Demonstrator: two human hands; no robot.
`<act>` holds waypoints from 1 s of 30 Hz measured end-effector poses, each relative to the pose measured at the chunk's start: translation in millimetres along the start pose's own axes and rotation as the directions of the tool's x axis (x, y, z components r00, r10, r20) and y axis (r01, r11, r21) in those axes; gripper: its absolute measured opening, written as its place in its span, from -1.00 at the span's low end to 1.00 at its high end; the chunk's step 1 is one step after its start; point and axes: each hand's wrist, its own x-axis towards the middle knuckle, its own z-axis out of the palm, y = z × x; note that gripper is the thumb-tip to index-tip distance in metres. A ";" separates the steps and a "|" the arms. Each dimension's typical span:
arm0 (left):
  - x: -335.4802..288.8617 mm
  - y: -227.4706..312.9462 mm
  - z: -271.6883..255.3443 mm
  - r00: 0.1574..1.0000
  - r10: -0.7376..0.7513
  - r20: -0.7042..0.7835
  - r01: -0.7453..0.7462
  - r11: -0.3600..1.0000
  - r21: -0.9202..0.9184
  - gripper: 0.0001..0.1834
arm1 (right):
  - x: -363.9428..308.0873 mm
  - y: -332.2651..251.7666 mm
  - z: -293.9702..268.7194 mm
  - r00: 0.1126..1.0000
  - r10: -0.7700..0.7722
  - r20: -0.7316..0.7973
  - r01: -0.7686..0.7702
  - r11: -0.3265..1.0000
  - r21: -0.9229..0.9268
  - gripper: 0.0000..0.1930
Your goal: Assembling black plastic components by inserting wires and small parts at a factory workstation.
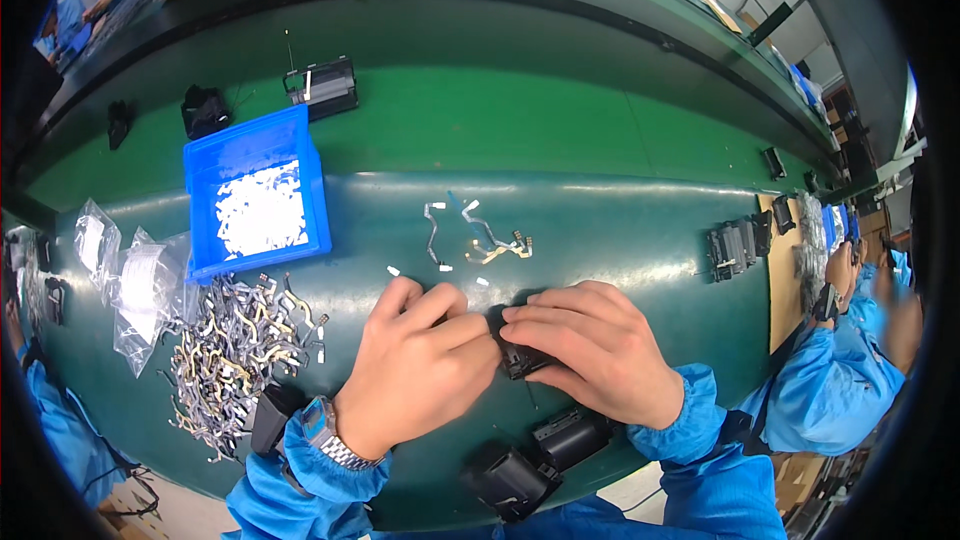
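A tangled heap of short grey-and-cream wires (235, 355) lies at nine o'clock from the curled left hand (425, 370), any grip hidden. At its three o'clock, a small black plastic housing (520, 360) is grasped by the right hand (605, 352).

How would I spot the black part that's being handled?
On the green table, find the left hand and right hand close together. Between them, partly covered, is the black part. It's held, unlike the black housings lying nearer the wearer.
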 end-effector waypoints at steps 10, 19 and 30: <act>-1.2 4.3 4.3 0.997 -0.052 -0.058 0.057 0.994 0.088 -0.87 | 2.8 -1.4 1.4 1.000 -0.021 0.018 0.021 1.000 0.016 -0.38; 0.6 0.6 -2.6 0.974 -0.099 -0.204 0.109 0.993 0.042 -0.83 | 4.0 -1.4 -2.0 0.999 -0.004 0.036 0.003 0.999 0.039 -0.39; -1.6 -3.9 -7.3 1.000 -0.013 0.002 0.013 0.974 -0.226 -0.77 | 1.8 -4.6 -15.5 0.999 0.036 0.037 -0.040 0.993 0.110 -0.50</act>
